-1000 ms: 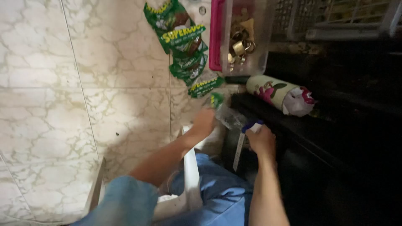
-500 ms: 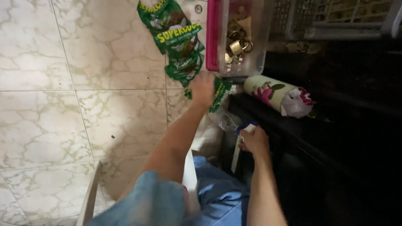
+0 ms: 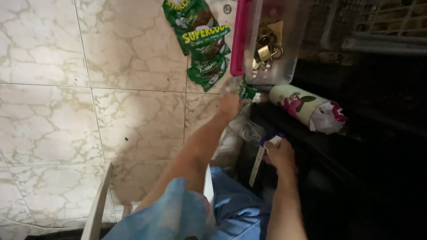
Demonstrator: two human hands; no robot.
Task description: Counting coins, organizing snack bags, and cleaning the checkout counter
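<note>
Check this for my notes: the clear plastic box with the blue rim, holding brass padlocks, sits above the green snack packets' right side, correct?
Not quite. In the head view, the clear plastic box has a pink rim, not blue. The rest holds: brass padlocks lie inside it, and it sits right of the green snack packets.

Perhaps four green packets (image 3: 202, 38), one clear box (image 3: 271, 44)

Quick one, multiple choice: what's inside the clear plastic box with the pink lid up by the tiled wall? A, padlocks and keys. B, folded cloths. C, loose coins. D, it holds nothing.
A: through the clear wall of the plastic box a brass-coloured padlock and metal rings show, just above the person's raised left hand.
</note>
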